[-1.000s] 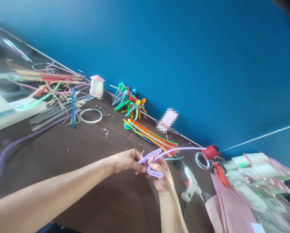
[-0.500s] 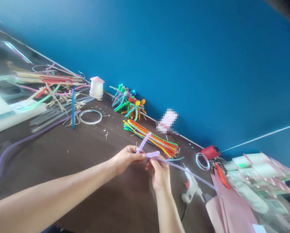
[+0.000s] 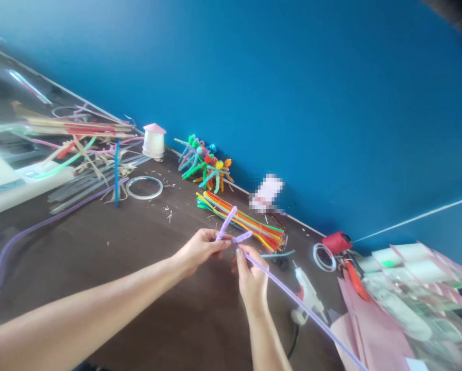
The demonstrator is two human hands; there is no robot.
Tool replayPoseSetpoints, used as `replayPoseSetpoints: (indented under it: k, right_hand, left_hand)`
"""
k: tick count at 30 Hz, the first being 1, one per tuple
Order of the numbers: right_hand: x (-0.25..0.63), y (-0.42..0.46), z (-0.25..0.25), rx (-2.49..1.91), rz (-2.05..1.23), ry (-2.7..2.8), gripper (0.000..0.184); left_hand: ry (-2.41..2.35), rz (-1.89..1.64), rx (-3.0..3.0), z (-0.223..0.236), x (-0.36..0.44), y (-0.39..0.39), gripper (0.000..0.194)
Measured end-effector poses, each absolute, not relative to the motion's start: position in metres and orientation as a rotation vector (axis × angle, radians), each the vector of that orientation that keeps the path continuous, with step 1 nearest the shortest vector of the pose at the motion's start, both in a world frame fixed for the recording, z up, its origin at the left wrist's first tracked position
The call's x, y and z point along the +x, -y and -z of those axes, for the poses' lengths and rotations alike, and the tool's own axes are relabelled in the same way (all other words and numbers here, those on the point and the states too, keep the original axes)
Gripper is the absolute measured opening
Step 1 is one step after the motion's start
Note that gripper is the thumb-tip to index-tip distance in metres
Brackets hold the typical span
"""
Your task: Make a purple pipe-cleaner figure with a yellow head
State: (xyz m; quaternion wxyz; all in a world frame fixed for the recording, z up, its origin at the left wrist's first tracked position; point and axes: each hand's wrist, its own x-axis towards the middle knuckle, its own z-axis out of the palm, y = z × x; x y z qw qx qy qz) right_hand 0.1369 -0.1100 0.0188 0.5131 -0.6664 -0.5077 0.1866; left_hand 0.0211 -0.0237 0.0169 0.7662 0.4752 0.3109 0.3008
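Note:
Between my two hands is a purple pipe cleaner (image 3: 306,310), with two short thick arms sticking up and a long tail running down to the right. My left hand (image 3: 204,249) pinches it near the base of the upright arm. Close beside it, my right hand (image 3: 253,273) pinches the pipe cleaner just below the second short arm, where the long tail leaves. Just behind the hands lies a bundle of coloured pipe cleaners (image 3: 246,220). Finished-looking pipe cleaner figures (image 3: 207,162) in several colours stand farther back by the wall.
A white glue gun (image 3: 308,296) lies right of my right hand. Pink sheets (image 3: 364,322) and plastic-wrapped packs (image 3: 408,263) lie at the right. A ring of clear tube (image 3: 144,187), a white cup (image 3: 153,141) and loose strips (image 3: 87,175) sit at the left. A blue wall (image 3: 292,103) bounds the back.
The long purple tail has swung downward and now reaches the bottom edge of the view. My right hand has shifted slightly lower and turned; the short arms have moved a little left.

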Motion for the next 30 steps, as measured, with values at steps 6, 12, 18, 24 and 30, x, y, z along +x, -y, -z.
replayPoseSetpoints:
  k: [6, 12, 18, 24, 30]
  right_hand:
    - [0.138, 0.11, -0.018, -1.658, -0.343, 1.326, 0.014]
    - [0.139, 0.112, -0.02, -1.687, 0.093, 1.635, 0.015]
    - [0.142, 0.111, -0.029, -1.7, 0.484, 1.867, 0.013]
    - [0.141, 0.111, -0.037, -1.75, 0.553, 1.957, 0.017]
    - [0.143, 0.112, -0.037, -1.826, 0.313, 2.0, 0.01]
  left_hand:
    - [-0.663, -0.647, 1.044, -0.014, 0.022, 0.023, 0.03]
    - [-0.733, -0.647, 1.087, -0.007, 0.025, 0.023, 0.028]
    - [-0.855, -0.612, 1.277, 0.0, 0.026, 0.021, 0.027]
    - [-0.931, -0.491, 1.617, -0.005, 0.021, 0.018, 0.025]
    - [-0.956, -0.452, 2.065, -0.017, 0.015, 0.018, 0.021]
